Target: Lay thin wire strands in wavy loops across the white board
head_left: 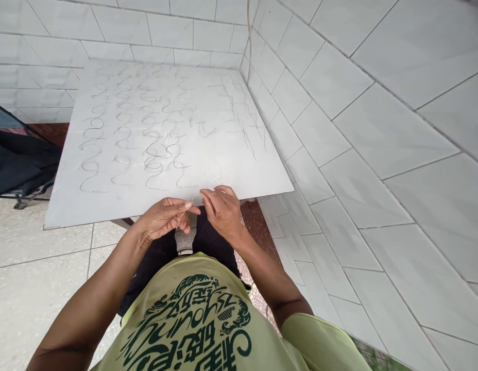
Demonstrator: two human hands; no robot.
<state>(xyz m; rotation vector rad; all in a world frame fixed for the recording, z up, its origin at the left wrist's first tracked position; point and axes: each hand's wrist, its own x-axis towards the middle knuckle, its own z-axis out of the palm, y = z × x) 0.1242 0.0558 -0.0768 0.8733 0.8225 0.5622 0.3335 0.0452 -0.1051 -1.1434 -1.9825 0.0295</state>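
Observation:
Just past the table's front edge, my left hand (165,218) pinches a thin wire (193,198) between thumb and forefinger, its other fingers curled below. Close to its right, my right hand (222,210) is closed with the fingertips pressed together at the same wire; the exact grip is partly hidden. Both hands are above my lap. On the white tabletop (80,208) lie several wavy bent wires (152,149) in rough columns. Farther right are straighter wires (244,131), some crossing each other.
White tiled walls (331,129) stand behind the table and along its right side. A cord (250,41) runs down the corner. To the left is a dark folding chair (20,159) on a pale tiled floor (41,288).

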